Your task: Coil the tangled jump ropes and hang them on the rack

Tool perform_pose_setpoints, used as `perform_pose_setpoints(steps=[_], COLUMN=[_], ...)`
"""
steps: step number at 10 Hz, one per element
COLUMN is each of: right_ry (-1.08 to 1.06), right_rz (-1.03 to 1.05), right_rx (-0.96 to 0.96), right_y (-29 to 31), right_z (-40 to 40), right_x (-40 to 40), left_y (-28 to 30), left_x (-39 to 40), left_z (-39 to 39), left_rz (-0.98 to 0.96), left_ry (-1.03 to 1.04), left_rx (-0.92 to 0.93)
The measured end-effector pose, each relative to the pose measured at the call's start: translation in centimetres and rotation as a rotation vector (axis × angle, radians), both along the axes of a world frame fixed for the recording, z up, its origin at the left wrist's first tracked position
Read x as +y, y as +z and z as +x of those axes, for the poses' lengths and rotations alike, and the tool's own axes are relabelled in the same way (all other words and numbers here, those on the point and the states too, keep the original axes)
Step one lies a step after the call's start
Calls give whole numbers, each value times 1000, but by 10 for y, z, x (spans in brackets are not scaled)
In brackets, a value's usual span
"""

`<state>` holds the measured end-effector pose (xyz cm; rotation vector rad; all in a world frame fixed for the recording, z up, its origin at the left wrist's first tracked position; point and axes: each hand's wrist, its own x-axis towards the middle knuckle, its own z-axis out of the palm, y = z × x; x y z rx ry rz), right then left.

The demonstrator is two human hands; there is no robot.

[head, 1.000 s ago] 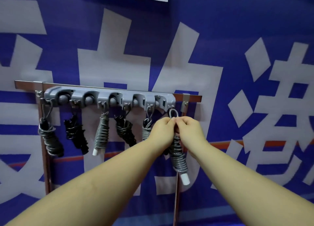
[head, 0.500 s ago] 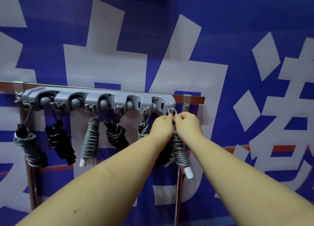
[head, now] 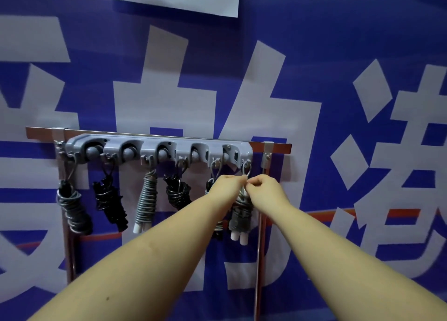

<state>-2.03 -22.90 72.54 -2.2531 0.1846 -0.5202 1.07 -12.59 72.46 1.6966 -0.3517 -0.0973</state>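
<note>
Our fingers [head: 243,179] of both hands pinch the thin loop at the top of the grey rope [head: 240,214], left hand [head: 226,184] and right hand [head: 264,187] meeting just under the last hook [head: 246,167] of the rack [head: 157,149]. The loop looks threaded over that hook, the coil hanging below our fingers. Further left, five coiled ropes [head: 146,202] already dangle. Let go before the loop seats and this bundle may drop or unwind.
</note>
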Motion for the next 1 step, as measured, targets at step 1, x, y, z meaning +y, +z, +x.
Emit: perform_pose_setpoints(steps=[1], right_ry=[13], right_rz=[-15], right_rx=[11], right_y=[6], right_z=[-16], right_x=[13], left_y=[6], left_x=[16], left_z=[-12], left_rz=[15], left_ry=[6], left_rx=[29])
